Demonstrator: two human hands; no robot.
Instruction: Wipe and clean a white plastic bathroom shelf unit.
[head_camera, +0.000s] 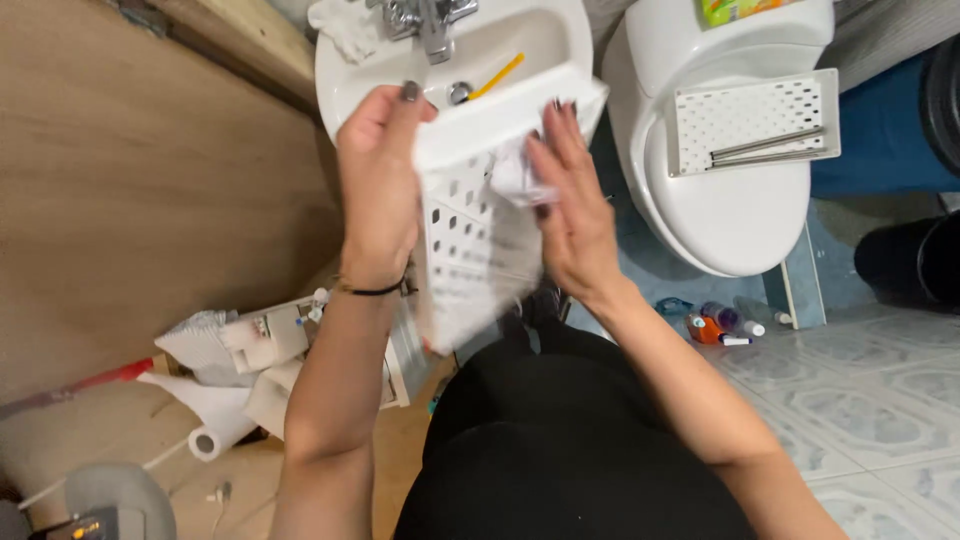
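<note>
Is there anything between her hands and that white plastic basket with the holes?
Partly. The left hand grips the white perforated basket directly at its edge. Under the right hand sits a crumpled white wipe, pressed against the basket's side, so that palm is not fully on the plastic.

A white sink (345, 70) and toilet (730, 215) stand side by side in a small bathroom. Pale patterned floor tiles (880, 400) meet a brown wooden panel (130, 180).

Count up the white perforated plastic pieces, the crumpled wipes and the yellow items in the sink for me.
White perforated plastic pieces: 2, the basket in the left hand and the tray on the toilet lid
Crumpled wipes: 1, under the right hand
Yellow items in the sink: 1
Total: 4
</note>
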